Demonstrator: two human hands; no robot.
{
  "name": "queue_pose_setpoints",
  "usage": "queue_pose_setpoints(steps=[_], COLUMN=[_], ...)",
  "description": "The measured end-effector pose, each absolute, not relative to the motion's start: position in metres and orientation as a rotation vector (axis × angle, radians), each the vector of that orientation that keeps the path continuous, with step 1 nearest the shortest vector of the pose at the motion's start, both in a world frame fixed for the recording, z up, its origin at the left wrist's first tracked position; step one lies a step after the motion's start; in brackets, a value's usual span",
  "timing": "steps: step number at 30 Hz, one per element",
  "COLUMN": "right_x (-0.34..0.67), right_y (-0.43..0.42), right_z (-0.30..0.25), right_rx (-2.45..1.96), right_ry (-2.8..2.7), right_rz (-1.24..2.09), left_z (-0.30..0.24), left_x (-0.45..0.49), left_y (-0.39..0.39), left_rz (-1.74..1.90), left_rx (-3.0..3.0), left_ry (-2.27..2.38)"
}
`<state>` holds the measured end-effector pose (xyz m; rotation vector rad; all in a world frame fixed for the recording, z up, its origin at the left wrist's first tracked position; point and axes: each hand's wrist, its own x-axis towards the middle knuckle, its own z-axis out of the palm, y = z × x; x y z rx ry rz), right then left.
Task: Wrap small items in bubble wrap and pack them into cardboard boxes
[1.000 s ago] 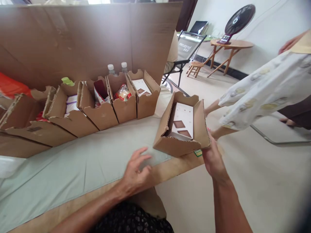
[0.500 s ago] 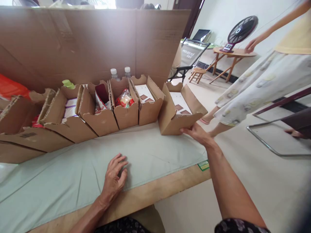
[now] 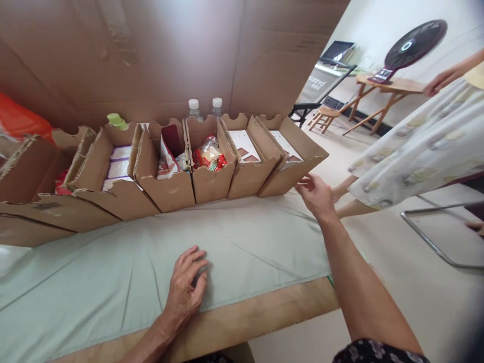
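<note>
At the right end of the row stands a cardboard box [image 3: 289, 177] with white printed packs [image 3: 286, 147] inside. My right hand [image 3: 316, 197] is beside its lower right corner, fingers loosely bent and apart; whether a fingertip still touches the cardboard is hard to tell. My left hand [image 3: 187, 282] rests on the pale green cloth [image 3: 242, 242] near the front edge, fingers spread, holding nothing. Directly left of the end box is a similar box [image 3: 247, 180] with a white pack, then a box [image 3: 212, 185] holding red-and-clear snack packets [image 3: 210, 154].
Further left are more cardboard boxes [image 3: 166, 194]. Behind them rises a tall cardboard panel [image 3: 181, 60], with two white-capped bottles [image 3: 194, 107] before it. A person in a patterned skirt [image 3: 423, 146] stands to the right, near a fan [image 3: 412, 48] on a wooden table.
The end box has shifted left against its neighbour and sits straighter. My right hand has loosened from its front bottom edge. The view has turned slightly, and the left hand stays on the cloth.
</note>
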<state>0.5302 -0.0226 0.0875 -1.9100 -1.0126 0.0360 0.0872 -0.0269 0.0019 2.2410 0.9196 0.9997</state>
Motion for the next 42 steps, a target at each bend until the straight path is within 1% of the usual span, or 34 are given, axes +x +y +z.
queue_pose_setpoints(steps=[2, 3, 4, 8, 10, 12, 14, 16, 20, 22, 25, 30, 31, 33, 36, 38, 40, 42], right_x=[0.505, 0.490, 0.474, 0.420, 0.407, 0.399, 0.391, 0.378, 0.330, 0.299, 0.250, 0.198, 0.197, 0.210, 0.259, 0.297, 0.328, 0.346], right_y=[-0.027, -0.026, -0.022, 0.020, 0.035, 0.031, 0.005, -0.038, -0.138, -0.174, -0.200, -0.213, -0.218, -0.229, -0.225, -0.201, -0.164, -0.127], right_z=[0.097, 0.104, 0.112, 0.146, 0.156, 0.160, 0.158, 0.152, 0.139, 0.136, 0.138, 0.153, 0.156, 0.158, 0.149, 0.134, 0.114, 0.094], right_rx=[-1.887, -1.865, -1.850, -1.958, -2.072, -2.109, -2.044, -1.938, -1.823, -1.807, -1.719, -1.398, -1.319, -1.205, -1.168, -1.192, -1.349, -1.429], right_ry=[-0.931, -0.947, -1.016, -1.451, -1.504, -1.480, -1.456, -1.451, -1.408, -1.333, -1.312, -1.488, -1.536, -1.493, -1.121, -0.940, -0.779, -0.766], right_rz=[-0.252, -0.339, -0.357, -0.154, -0.126, -0.160, -0.192, -0.200, -0.124, -0.093, -0.017, 0.281, 0.306, 0.227, -0.078, -0.144, 0.104, 0.304], left_z=[0.001, 0.001, 0.000, -0.002, -0.004, -0.004, -0.003, -0.001, 0.007, 0.014, 0.031, 0.062, 0.066, 0.071, 0.073, 0.073, 0.071, 0.066], left_x=[0.088, 0.088, 0.088, 0.089, 0.089, 0.090, 0.090, 0.090, 0.084, 0.078, 0.065, 0.055, 0.054, 0.054, 0.051, 0.048, 0.045, 0.042], left_y=[-0.027, -0.027, -0.027, -0.027, -0.026, -0.025, -0.023, -0.022, -0.027, -0.036, -0.057, -0.081, -0.081, -0.079, -0.076, -0.080, -0.090, -0.105], left_rz=[0.991, 0.985, 0.982, 0.981, 0.987, 0.998, 1.010, 1.016, 0.968, 0.926, 0.877, 0.940, 0.964, 1.006, 1.056, 1.097, 1.139, 1.189], left_rx=[2.230, 2.224, 2.218, 2.194, 2.185, 2.172, 2.152, 2.126, 2.096, 2.110, 2.113, 2.081, 2.077, 2.074, 2.067, 2.051, 2.032, 2.009], left_ry=[0.914, 0.914, 0.915, 0.932, 0.937, 0.931, 0.933, 0.949, 0.935, 0.875, 0.789, 0.670, 0.667, 0.702, 0.792, 0.860, 0.929, 0.954])
